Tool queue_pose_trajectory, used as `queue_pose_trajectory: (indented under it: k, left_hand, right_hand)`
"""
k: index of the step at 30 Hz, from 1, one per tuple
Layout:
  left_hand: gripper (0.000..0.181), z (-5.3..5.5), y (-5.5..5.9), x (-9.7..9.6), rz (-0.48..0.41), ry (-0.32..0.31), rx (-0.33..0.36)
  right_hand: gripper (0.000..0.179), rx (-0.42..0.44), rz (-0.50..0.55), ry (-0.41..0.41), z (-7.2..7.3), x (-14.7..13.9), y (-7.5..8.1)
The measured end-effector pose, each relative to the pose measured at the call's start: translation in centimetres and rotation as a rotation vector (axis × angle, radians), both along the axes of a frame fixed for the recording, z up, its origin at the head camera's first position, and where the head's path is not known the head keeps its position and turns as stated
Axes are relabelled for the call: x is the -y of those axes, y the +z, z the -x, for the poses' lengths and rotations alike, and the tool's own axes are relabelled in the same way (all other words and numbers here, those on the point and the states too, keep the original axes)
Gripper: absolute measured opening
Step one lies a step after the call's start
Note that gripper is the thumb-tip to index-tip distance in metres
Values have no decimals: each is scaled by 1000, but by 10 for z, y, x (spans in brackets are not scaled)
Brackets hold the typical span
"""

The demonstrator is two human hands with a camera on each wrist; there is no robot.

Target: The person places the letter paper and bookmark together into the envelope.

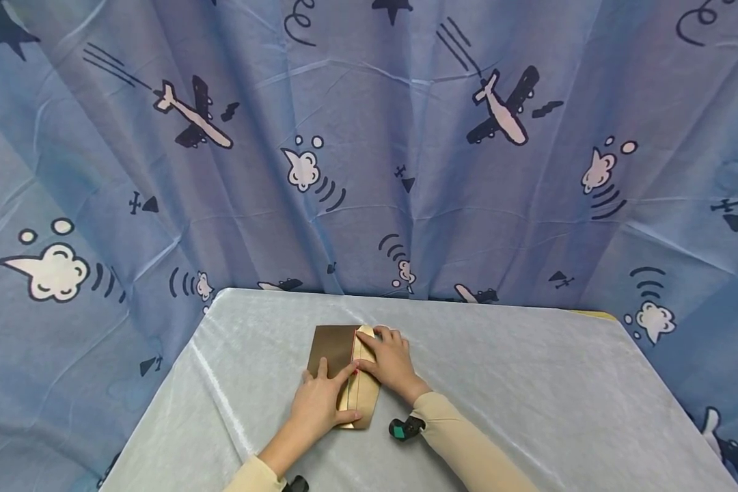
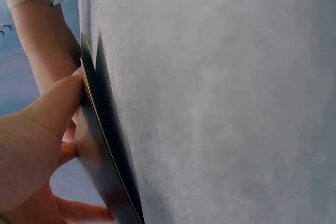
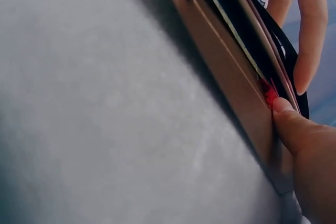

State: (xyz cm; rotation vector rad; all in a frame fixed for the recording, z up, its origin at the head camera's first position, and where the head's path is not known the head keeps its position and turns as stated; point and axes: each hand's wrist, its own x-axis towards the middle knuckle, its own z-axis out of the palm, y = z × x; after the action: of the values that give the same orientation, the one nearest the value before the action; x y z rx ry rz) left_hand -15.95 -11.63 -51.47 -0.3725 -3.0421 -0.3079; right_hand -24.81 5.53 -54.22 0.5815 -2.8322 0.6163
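A brown folded card (image 1: 334, 344) lies on the table, with a gold flap (image 1: 370, 389) folded over its right side and a red line along the flap's edge. My left hand (image 1: 315, 402) presses on it, fingers spread, with the thumb near its lower end. On the upper part of the flap rests my right hand (image 1: 396, 363), thumb and index finger reaching to the red edge. In the right wrist view, my right thumb touches a small red piece (image 3: 270, 95) beside dark gaps between the card's layers. The left wrist view shows the card's edge raised slightly off the table.
A pale grey cloth covers the table (image 1: 529, 383). Behind it hangs a blue curtain (image 1: 369, 225) printed with airplanes and clouds. A black wrist device (image 1: 406, 429) with a green patch sits at my right wrist, and another dark device (image 1: 296, 484) at my left.
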Motion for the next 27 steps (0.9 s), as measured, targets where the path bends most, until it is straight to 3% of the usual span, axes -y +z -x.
queue_pose_trajectory:
  k: [9,18,27]
  left_hand:
    - [91,0,1,0,-22,-11,8]
    - [89,1,1,2,-34,-5,9]
    - [89,0,1,1,-44,-19,10]
  right_hand:
    - [61,5,56,12,-1,-2,-1]
    - [72,-50,14,23,0,0,-6]
    - [71,-36,27,10,-3,-1,-5]
